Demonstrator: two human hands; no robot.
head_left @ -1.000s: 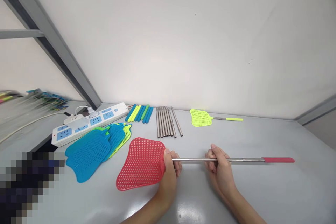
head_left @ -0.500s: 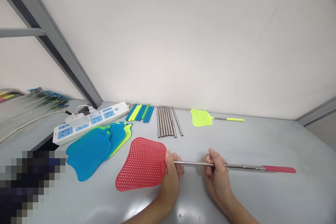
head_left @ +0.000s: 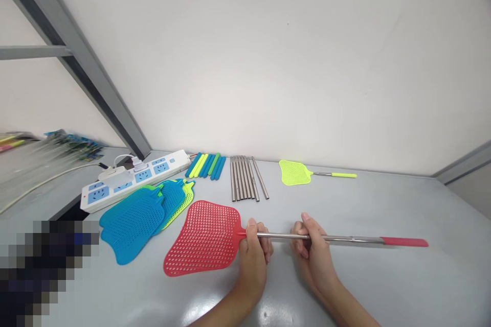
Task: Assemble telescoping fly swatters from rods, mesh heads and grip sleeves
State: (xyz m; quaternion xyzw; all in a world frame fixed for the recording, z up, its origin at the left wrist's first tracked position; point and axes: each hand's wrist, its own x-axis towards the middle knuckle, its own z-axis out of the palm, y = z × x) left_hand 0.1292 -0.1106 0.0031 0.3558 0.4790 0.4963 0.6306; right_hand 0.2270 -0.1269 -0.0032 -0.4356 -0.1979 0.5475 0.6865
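A red fly swatter (head_left: 205, 237) with an extended metal telescopic rod (head_left: 278, 235) lies level across both my hands, its mesh head to the left and its red grip (head_left: 405, 241) to the right. My left hand (head_left: 255, 250) is closed round the rod just beside the neck of the head, thumb on top. Farther along the rod, my right hand (head_left: 313, 242) pinches it near the middle, fingers curled. Behind them on the table are several bare metal rods (head_left: 243, 179) in a row. Left of these lie blue, yellow and green grips (head_left: 206, 165).
Blue and yellow swatter heads (head_left: 134, 225) are piled at the left, against a white power strip (head_left: 136, 179) with plugs and cables. A yellow fly swatter (head_left: 295, 172) lies near the wall. Plastic-wrapped items (head_left: 72, 145) sit at far left, beyond a grey metal post (head_left: 95, 76).
My left hand has slid slightly right along the rod, away from the head, so the red neck now shows. The swatter and my right hand have shifted a little left.
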